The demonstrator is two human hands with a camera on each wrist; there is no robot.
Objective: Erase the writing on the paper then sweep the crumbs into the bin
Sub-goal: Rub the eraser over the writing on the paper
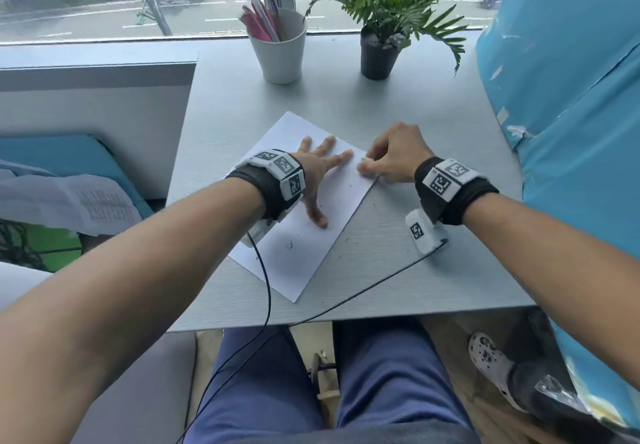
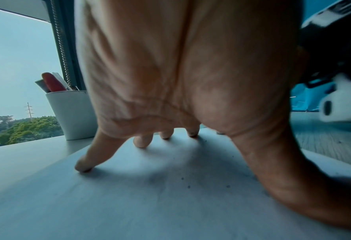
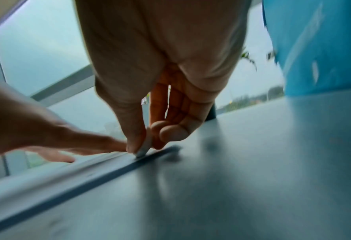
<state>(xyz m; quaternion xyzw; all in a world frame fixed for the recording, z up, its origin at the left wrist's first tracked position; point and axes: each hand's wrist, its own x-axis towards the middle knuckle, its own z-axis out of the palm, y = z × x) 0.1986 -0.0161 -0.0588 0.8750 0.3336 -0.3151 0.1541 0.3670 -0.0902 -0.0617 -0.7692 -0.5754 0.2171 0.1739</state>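
Note:
A white sheet of paper (image 1: 298, 246) lies slanted on the grey table (image 1: 433, 277). My left hand (image 1: 320, 173) presses flat on it with fingers spread; in the left wrist view the fingertips (image 2: 84, 167) touch the paper (image 2: 129, 203). My right hand (image 1: 391, 158) pinches a small white eraser (image 1: 366, 160) at the sheet's right edge. In the right wrist view the eraser (image 3: 144, 148) sits between thumb and fingers, its tip on the paper's edge (image 3: 67, 175). Dark eraser crumbs (image 1: 290, 244) dot the paper and the table; specks (image 2: 187, 186) show near my thumb. No bin is in view.
A white cup of pens (image 1: 278, 45) and a potted plant (image 1: 379, 52) stand at the table's far side by the window. A blue wrapped mass (image 1: 571, 97) rises on the right. Wrist-camera cables (image 1: 266, 291) trail over the table's near edge. A shoe (image 1: 488, 357) rests on the floor.

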